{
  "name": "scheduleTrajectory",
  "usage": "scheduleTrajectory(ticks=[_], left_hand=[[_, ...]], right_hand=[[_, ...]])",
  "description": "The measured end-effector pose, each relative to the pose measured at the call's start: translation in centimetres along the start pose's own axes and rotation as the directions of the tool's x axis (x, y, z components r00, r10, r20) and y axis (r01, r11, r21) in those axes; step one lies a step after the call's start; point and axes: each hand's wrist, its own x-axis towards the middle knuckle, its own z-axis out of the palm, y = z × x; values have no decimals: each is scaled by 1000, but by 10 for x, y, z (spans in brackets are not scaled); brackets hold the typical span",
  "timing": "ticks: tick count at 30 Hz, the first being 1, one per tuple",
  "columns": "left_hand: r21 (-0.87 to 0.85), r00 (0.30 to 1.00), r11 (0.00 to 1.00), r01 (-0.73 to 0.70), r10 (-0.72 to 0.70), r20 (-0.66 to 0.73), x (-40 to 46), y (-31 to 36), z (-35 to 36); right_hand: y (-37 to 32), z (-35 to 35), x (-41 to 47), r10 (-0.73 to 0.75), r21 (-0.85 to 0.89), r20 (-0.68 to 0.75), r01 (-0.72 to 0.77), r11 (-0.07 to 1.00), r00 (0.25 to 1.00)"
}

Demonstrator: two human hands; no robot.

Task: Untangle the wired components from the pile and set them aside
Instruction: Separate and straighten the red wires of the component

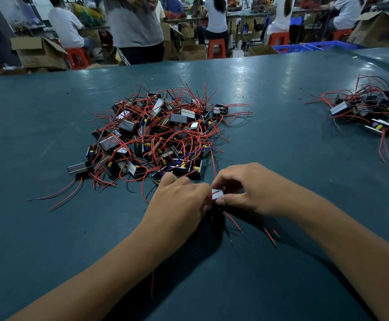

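While both hands pinch one wired component near pile, untangling underway; next, carry right to sorted group.

Dull teal table with a faint sheen, scuffed and speckled. Glossy red plastic-coated wires on black plastic components. Brown cardboard boxes behind.

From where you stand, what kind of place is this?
Probably a small electronics assembly workshop. A pile of wired components lies on a wide green table, and behind it people sit on red stools at benches among cardboard boxes.
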Motion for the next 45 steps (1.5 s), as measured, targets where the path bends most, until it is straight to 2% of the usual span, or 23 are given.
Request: scheduleTrajectory(ticks=[4,8,11,17,22,27,30,35,39,43,45], left_hand=[[-283,980,938,198,-183,79,2,-12,1],[-425,962,863,272,-241,126,2,-18,1],[-539,937,767,348,-282,205,2,-19,2],[-455,937,819,348,-296,184,2,-15,2],[-365,943,870,332,-294,157,1,-15,6],[-301,948,901,313,-277,158,3,-15,9],[-267,950,915,302,-266,163,3,-16,9],[-219,946,926,308,-275,169,4,-13,7],[-229,944,921,316,-281,173,4,-12,8],[-195,945,933,302,-266,192,4,-13,10],[-241,950,931,273,-221,221,2,-18,6]], right_hand=[[0,-1,1,-44,-104,4,44,994,999],[1,0,1,-81,-134,14,82,988,997],[4,0,2,-77,-140,21,79,987,997],[1,2,1,-75,-141,23,78,987,997],[-3,4,0,-133,-156,-14,129,979,991],[-15,10,0,-205,-258,-18,194,947,979],[-27,11,0,-122,-260,-47,105,960,991],[-42,24,10,-22,-566,-87,-31,824,996],[-47,25,12,50,-571,-79,-86,817,996],[-46,30,9,30,-601,-69,-66,797,997],[-43,31,8,36,-582,-64,-67,811,997]])
